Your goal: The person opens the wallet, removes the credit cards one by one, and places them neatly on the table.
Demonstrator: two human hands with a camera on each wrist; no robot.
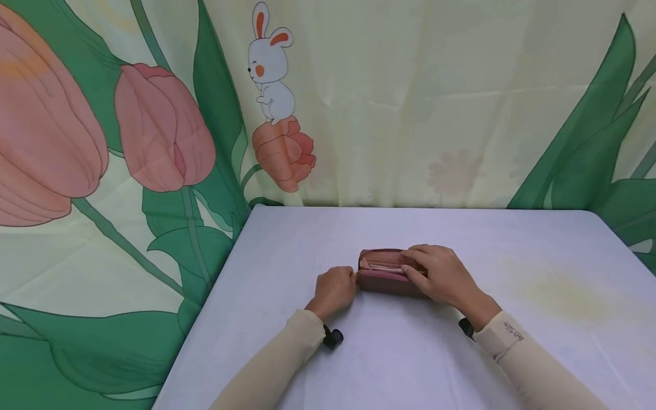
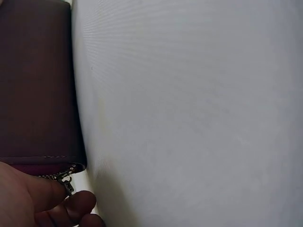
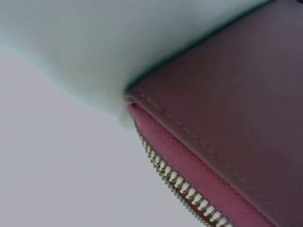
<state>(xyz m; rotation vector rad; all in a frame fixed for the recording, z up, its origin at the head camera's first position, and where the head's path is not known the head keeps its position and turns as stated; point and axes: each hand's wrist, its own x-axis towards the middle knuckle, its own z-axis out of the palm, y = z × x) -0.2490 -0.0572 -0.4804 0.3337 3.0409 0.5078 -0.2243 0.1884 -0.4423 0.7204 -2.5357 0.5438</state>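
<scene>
**Handling a long, dull brownish-mauve, leather-look wallet [image 1: 386, 283]**

Sits near the middle of a broad table covered in white cloth [image 1: 307, 239], mouth upward and gaping on pinkish-brown compartments [image 1: 381, 259]. At the wallet's left end, pinches with the bare left hand [image 1: 335, 290] a small gold-toned metal zipper pull [image 2: 69, 187], thumb against finger. At the opposite end, grasps the wallet with the bare right hand [image 1: 446, 276], thumb at the near rim, fingers over the far one — impossible to tell the exact hold beneath the palm.

Seems to be partway through working the zipper; cannot tell whether opening or closing. Probably calls next for steadying the right end while drawing the pull along its track.

In the head view, shows both hands and the compartments, but leaves the pull too small to make out. From the left wrist, reveals that pull at the wallet's corner. From the right wrist, adds pale metal zipper teeth [image 3: 182, 184], pink fabric edging [image 3: 189, 161] and stitching [image 3: 202, 144] — without a clear look at the fingers.
</scene>
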